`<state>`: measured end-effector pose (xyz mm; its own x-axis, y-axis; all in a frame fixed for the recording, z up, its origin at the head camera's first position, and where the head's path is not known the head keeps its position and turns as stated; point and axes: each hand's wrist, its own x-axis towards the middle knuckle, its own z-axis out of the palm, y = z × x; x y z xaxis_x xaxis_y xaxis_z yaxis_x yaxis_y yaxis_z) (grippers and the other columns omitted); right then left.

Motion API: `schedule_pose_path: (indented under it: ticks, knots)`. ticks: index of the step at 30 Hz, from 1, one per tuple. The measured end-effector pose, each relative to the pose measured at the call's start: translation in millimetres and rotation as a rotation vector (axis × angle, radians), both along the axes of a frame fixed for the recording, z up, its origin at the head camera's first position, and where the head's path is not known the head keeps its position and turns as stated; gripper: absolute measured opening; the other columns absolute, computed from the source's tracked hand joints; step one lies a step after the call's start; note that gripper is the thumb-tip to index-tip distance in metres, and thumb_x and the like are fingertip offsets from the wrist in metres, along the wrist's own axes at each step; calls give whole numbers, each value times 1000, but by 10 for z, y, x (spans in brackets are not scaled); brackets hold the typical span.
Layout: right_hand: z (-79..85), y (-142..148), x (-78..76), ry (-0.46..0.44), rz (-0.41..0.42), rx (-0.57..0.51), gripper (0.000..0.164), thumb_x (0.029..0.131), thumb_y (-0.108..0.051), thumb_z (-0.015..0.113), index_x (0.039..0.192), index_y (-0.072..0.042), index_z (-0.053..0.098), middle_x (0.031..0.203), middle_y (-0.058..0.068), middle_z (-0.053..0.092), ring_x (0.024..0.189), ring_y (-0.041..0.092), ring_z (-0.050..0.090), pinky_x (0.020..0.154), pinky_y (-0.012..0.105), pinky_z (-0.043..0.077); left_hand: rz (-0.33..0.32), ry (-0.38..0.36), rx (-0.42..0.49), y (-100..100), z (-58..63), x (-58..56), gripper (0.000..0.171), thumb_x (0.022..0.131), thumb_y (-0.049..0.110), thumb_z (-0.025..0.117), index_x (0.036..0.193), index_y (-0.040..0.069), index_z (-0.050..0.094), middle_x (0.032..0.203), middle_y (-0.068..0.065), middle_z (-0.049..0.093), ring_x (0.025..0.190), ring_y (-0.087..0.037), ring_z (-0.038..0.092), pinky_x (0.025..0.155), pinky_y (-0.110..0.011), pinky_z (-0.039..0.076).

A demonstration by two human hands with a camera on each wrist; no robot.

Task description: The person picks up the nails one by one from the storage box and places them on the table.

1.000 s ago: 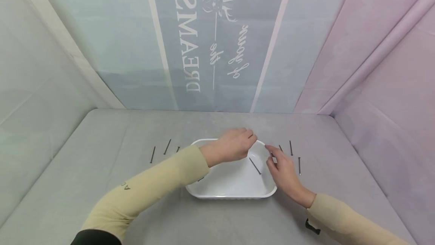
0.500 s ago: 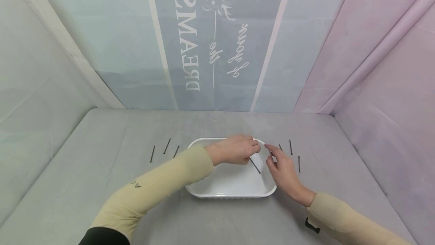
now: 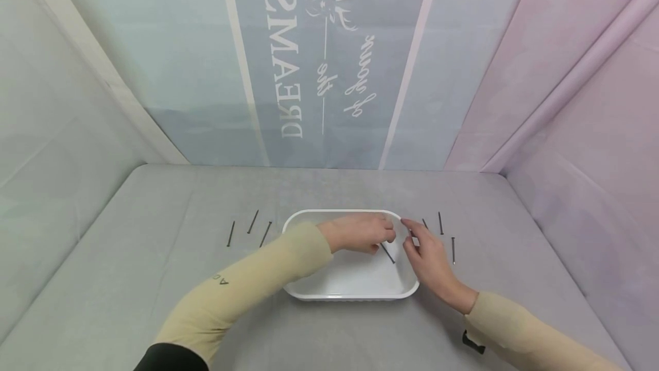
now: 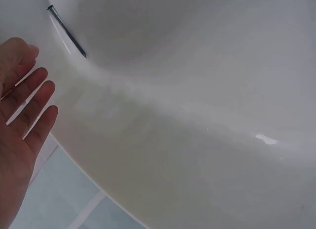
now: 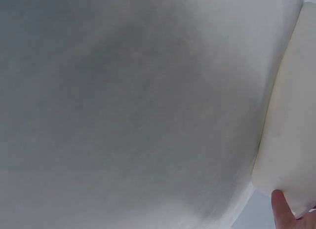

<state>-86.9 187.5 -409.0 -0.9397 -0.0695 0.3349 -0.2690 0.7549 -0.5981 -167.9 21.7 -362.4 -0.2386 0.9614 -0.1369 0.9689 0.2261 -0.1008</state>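
Note:
A white tray (image 3: 350,296) sits in the middle of the grey table. One dark nail (image 3: 389,255) lies inside it near the right end, and the same nail (image 4: 68,32) shows against the tray wall in the left wrist view. My left hand (image 3: 362,232) is over the tray, right beside the nail's upper end. Its fingers (image 4: 35,108) are loosely extended with nothing in them. At the tray's right rim, my right hand (image 3: 429,256) holds the edge between thumb and fingers. A fingertip (image 5: 277,197) touches the wall in the right wrist view.
Left of the tray, several nails lie on the table, among them a nail (image 3: 231,234), a nail (image 3: 253,222) and a nail (image 3: 265,234). Beyond my right hand are a nail (image 3: 440,223) and a nail (image 3: 453,250). Fabric walls (image 3: 329,148) enclose the table.
My left hand has come from the far rim down and to the right over the tray, beside the nail. More of a nail at left is uncovered. My right hand has stayed put.

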Motion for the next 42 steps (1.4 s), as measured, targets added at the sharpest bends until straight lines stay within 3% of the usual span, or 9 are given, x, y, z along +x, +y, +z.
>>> schedule_pose_path:
  ticks: [10, 22, 32, 38, 42]
  knots:
    - [12, 21, -20, -29, 0, -5, 37, 88, -3, 45, 125, 0, 50, 123, 19, 52, 103, 34, 56, 72, 39, 52, -11, -17, -36, 99, -106, -12, 22, 81, 13, 65, 103, 14, 62, 97, 4, 58, 87, -11, 52, 78, -20, 40]
    - [22, 50, -46, -30, 10, -4, 37, 89, -2, 45, 125, 0, 49, 124, 20, 52, 104, 35, 55, 72, 38, 52, -27, 39, -18, 179, -245, -16, 13, 82, 13, 62, 94, 16, 64, 92, 4, 58, 82, -12, 55, 72, -22, 43]
    - [42, 65, -67, -15, 24, -2, 37, 88, -2, 45, 125, 0, 50, 122, 20, 52, 102, 35, 57, 70, 36, 53, -22, 46, -22, 208, -245, 4, 10, 83, 14, 62, 92, 16, 65, 89, 4, 60, 80, -11, 57, 69, -22, 44]
    - [47, 74, -81, -19, 30, 2, 37, 89, -2, 45, 125, 1, 49, 122, 20, 52, 102, 35, 57, 71, 37, 53, -1, 1, -20, 221, -257, 6, 3, 85, 17, 61, 85, 17, 64, 82, 5, 62, 74, -10, 56, 66, -20, 44]
    - [55, 78, -88, -28, 30, 0, 37, 89, -2, 44, 125, 0, 49, 123, 20, 52, 103, 35, 56, 71, 37, 53, 12, -14, -33, 236, -277, -4, 8, 87, 22, 59, 88, 16, 64, 82, 4, 62, 73, -10, 56, 67, -21, 45]
